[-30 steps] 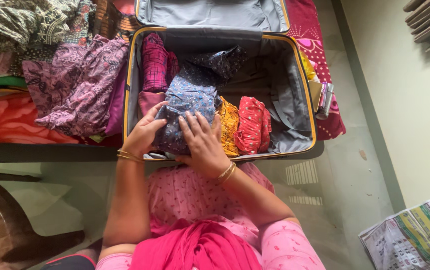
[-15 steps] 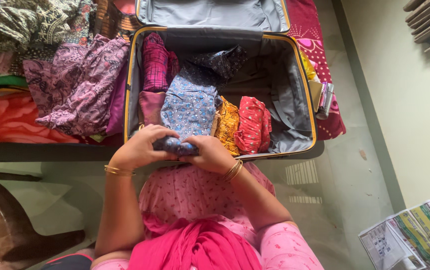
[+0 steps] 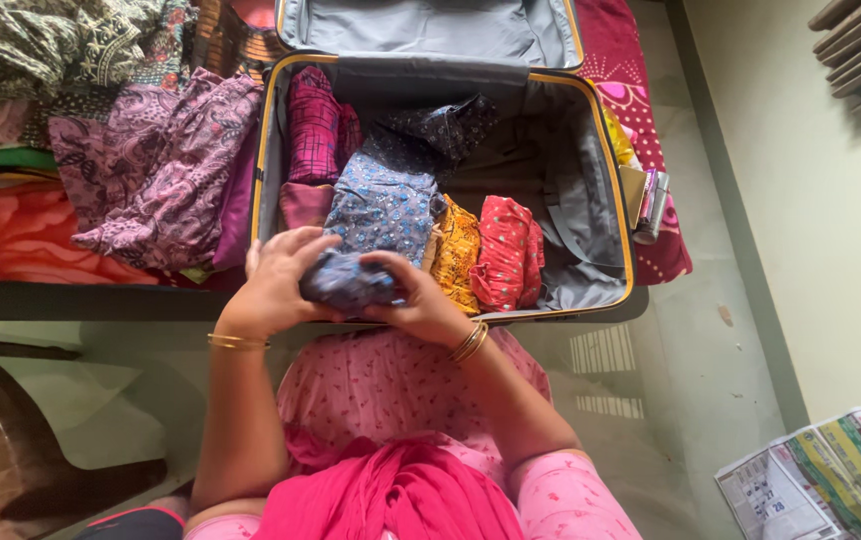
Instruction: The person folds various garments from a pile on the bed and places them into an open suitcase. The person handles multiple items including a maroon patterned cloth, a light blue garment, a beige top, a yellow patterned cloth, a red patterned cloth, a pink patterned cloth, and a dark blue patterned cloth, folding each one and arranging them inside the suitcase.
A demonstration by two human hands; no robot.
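At the near edge of an open suitcase, the left hand [image 3: 275, 280] curls over the left end of a blue floral garment [image 3: 375, 215], fingers bent and closed on a tight roll of its cloth. The right hand [image 3: 420, 300] grips the right end of the same roll, thumb on top, fingers wrapped beneath. Gold bangles circle both wrists. The rolled end sits between the hands, just above the suitcase's front rim; the unrolled rest of the garment lies flat, running away into the middle of the case toward a dark patterned cloth.

Just right of the garment stand an orange roll [image 3: 458, 250] and a red dotted roll [image 3: 508, 250], packed side by side and touching. To its left lie a plum folded piece and a magenta checked roll [image 3: 310, 125]. The suitcase [image 3: 590, 120] is grey-lined with yellow piping and rests on a bed. Beside it on the left, a purple paisley garment [image 3: 155, 165] tops a heap of clothes.

To roll well, judging from this, both hands should keep even pressure at each end so the roll stays straight and firm, matching the width of its neighbours.
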